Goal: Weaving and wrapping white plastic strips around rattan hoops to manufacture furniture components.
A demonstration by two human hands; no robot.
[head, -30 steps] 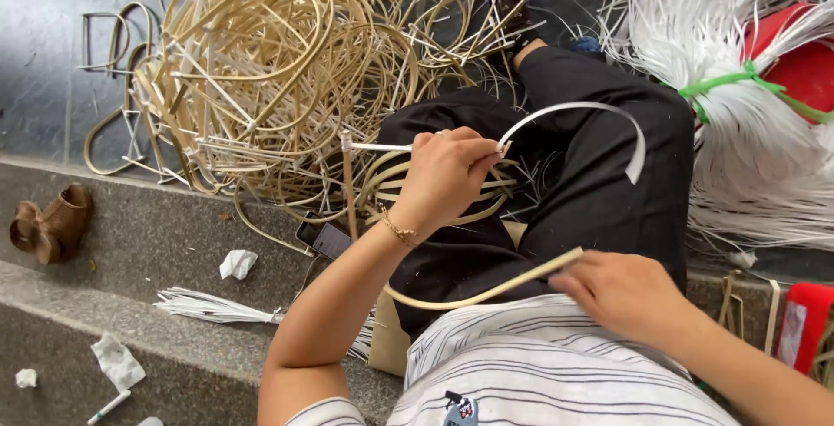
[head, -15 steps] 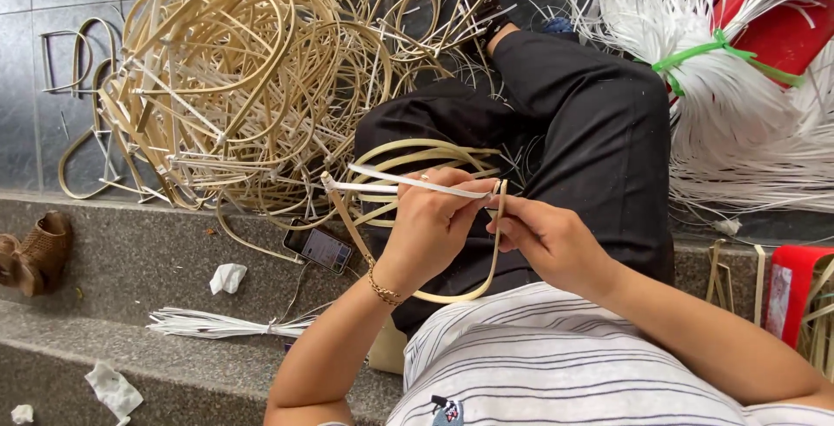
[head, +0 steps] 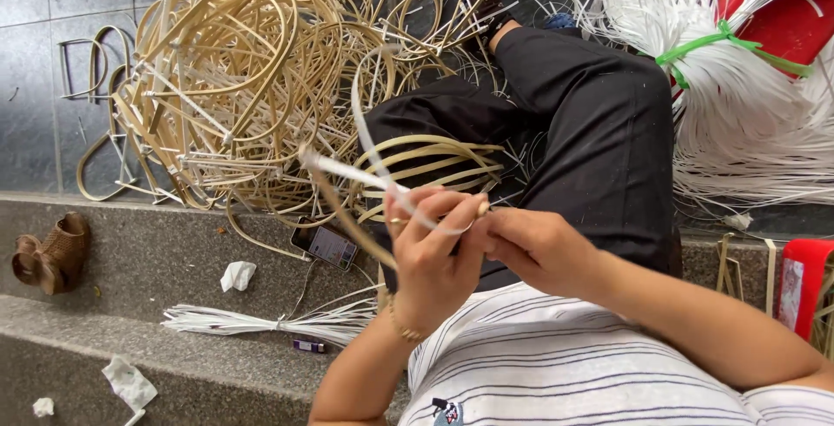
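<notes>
My left hand [head: 432,248] grips a tan cane rod [head: 347,215] that slants down to the left, with a white plastic strip [head: 360,122] wound on it and curling up over my lap. My right hand [head: 526,244] meets the left at the rod's end and pinches the white strip there. Both hands hover above several bent cane hoops [head: 426,161] lying on my black trousers [head: 591,131]. A thin bracelet sits on my left wrist.
A big tangle of cane frames [head: 234,70] fills the upper left. A bundle of white strips tied with green band [head: 738,61] lies upper right by a red stool [head: 782,18]. A phone [head: 324,244], crumpled tissues [head: 236,275], white strips [head: 261,322] and a brown shoe [head: 52,252] rest on stone steps.
My right hand came from my lap up to the left hand and took the strip. The rod has tilted, and the white strip now loops upward.
</notes>
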